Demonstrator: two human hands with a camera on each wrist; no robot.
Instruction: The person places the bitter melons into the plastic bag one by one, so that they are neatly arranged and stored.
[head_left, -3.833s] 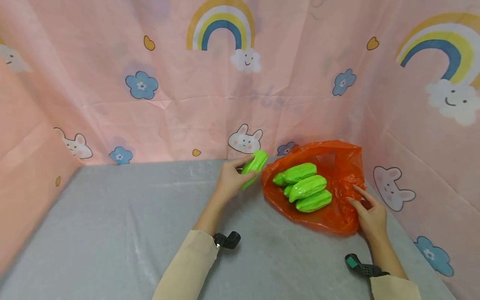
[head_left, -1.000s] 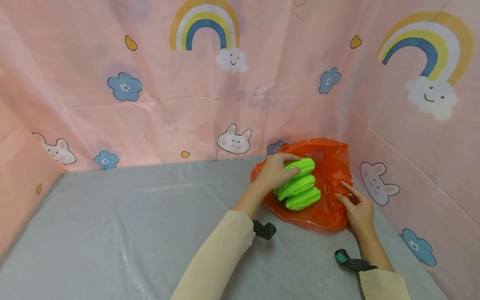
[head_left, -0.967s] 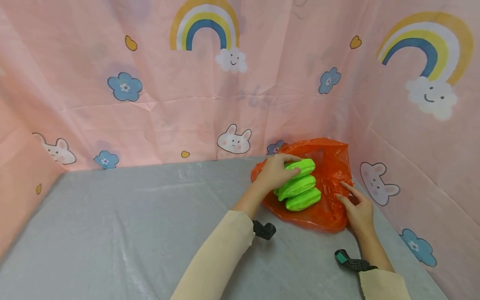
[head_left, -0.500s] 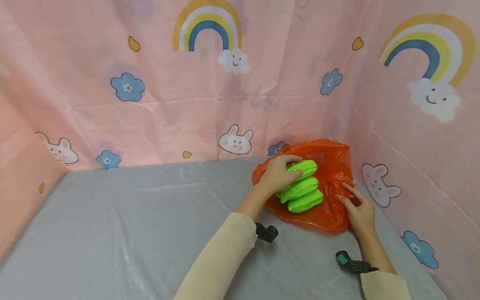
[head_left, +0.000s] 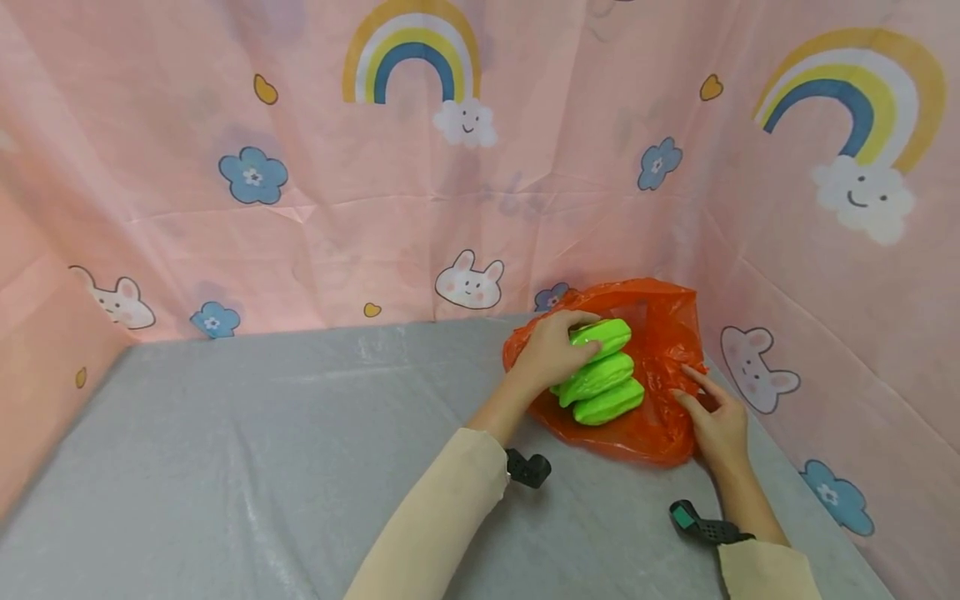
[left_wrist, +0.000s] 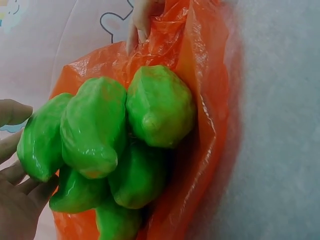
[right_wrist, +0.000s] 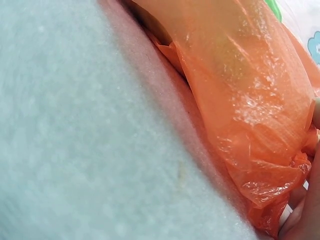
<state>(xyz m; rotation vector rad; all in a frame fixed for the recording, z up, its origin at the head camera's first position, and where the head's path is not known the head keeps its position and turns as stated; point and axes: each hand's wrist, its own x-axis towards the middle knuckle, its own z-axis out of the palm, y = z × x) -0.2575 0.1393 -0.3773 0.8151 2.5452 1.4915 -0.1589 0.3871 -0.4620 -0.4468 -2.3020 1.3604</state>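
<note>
A thin orange-red plastic bag lies spread at the right rear of the table, its mouth facing left. Inside it is a pile of glossy, bright green, ridged gourds with tapered ends, one of them the middle gourd. My left hand reaches into the mouth and grips the topmost gourd between thumb and fingers. In the left wrist view this gripped gourd touches its neighbours. My right hand pinches the gathered right end of the bag; its fingertips are partly hidden by crumpled plastic.
The grey-covered table extends to the left and front. A pink printed cloth stands behind and at both sides, close to the bag at the back and right. Each wrist wears a black camera strap, such as the right one.
Since the oldest frame, my left hand has carried its gourd from left of the bag onto the pile inside. Over the last second both hands have stayed nearly still.
</note>
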